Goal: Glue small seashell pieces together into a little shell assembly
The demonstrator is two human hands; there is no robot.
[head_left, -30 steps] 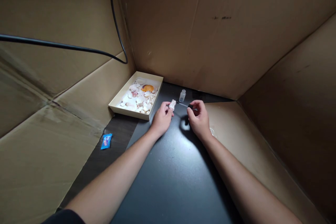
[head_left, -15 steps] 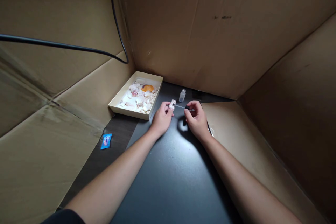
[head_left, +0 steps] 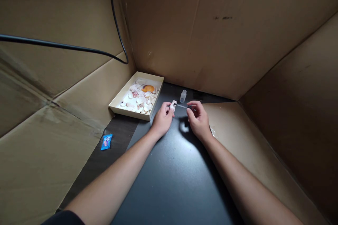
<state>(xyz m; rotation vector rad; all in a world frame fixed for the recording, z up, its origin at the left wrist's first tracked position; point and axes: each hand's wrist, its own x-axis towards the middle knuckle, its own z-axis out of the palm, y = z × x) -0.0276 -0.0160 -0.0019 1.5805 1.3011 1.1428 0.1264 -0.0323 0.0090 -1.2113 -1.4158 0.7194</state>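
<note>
My left hand (head_left: 162,119) is closed on a small white ridged shell (head_left: 173,105), held just above the black table (head_left: 171,175). My right hand (head_left: 198,119) pinches a thin brush with a black cap (head_left: 189,107); the brush tip reaches left and touches the shell. A small clear bottle (head_left: 182,96) stands uncapped on the table just behind both hands.
A shallow cream tray (head_left: 117,107) with several shells, one orange (head_left: 148,88), lies at the back left. A blue wrapper (head_left: 106,141) lies on the left. Cardboard walls (head_left: 224,35) surround the table. A black cable (head_left: 66,46) hangs across the upper left.
My right hand has brought the brush leftwards from near the bottle until its tip meets the shell. My left hand has turned the shell slightly.
</note>
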